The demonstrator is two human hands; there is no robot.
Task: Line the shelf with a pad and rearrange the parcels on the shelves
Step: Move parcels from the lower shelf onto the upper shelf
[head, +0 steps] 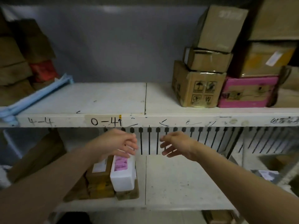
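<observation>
On the scuffed white upper shelf [105,97], a blue pad [37,97] lies at the left end, with taped cardboard boxes [197,89] stacked at the right. On the lower shelf [178,178], a smooth white box [123,177] tops brown parcels [100,180]. The left hand [116,141] and right hand [176,144] hover, fingers loosely spread, holding nothing.

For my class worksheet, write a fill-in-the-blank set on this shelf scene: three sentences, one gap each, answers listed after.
1. The pink parcel lies on the ___ shelf.
2. The white box rests on ___ parcels.
3. The right hand holds ___.

Missing words: upper; brown; nothing.
</observation>
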